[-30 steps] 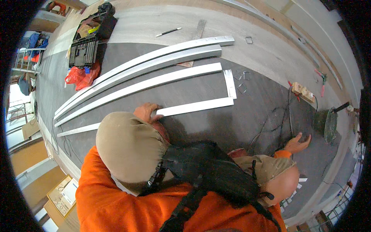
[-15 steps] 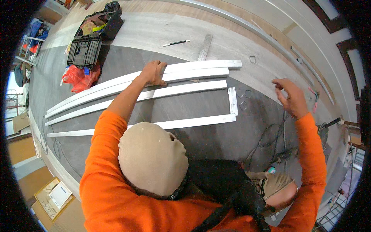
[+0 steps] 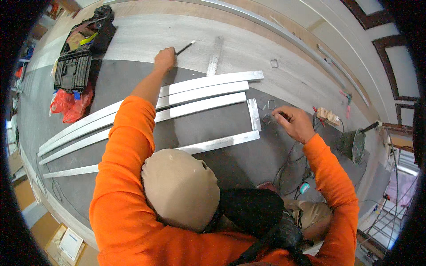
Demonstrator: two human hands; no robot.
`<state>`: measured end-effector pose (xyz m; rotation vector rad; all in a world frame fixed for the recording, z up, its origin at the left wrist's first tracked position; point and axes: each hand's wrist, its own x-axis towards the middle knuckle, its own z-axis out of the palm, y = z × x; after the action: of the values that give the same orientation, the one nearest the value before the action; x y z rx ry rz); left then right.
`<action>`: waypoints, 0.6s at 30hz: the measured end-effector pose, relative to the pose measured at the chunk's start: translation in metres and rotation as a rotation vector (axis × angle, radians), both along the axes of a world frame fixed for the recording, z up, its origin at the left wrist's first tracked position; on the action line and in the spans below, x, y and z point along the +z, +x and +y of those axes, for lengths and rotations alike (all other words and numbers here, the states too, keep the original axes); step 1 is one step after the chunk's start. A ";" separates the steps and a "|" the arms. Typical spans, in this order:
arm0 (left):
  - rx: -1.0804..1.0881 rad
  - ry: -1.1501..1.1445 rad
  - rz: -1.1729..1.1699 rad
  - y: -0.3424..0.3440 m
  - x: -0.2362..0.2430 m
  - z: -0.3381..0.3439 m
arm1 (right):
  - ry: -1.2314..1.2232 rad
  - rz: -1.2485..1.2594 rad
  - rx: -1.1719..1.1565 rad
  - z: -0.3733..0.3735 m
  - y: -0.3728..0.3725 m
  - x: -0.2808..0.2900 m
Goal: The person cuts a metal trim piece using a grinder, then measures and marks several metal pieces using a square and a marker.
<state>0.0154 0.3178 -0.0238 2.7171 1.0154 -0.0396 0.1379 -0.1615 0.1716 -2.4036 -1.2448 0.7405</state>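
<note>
Out beyond the metal strips, my left hand is closed on one end of a slim black-and-white marker, which slants up to the right. Several long white metal bars lie side by side on the grey floor below that arm, and a short white piece sits crosswise at their right ends. My right hand hovers just right of this short piece with thumb and fingers pinched together; what they hold, if anything, cannot be made out. Small square rings lie beside its fingertips.
A metal ruler lies beyond the bars. An open black toolbox and a red plastic bag stand at the far left. Right of my right hand are a wooden block, a dark bucket and loose cables.
My left hand has left the bars, reached farther out and taken hold of the marker, which is now tilted. My right hand has come in left and down toward the small rings. The view has shifted.
</note>
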 end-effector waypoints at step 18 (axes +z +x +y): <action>-0.035 -1.661 -0.388 -0.114 0.161 -0.279 | 0.365 0.953 -0.449 0.049 -0.084 0.010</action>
<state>-0.0991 0.0386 0.1376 1.1315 0.3910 -0.2262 0.0540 -0.1121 0.1812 -1.5757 -0.3821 1.1670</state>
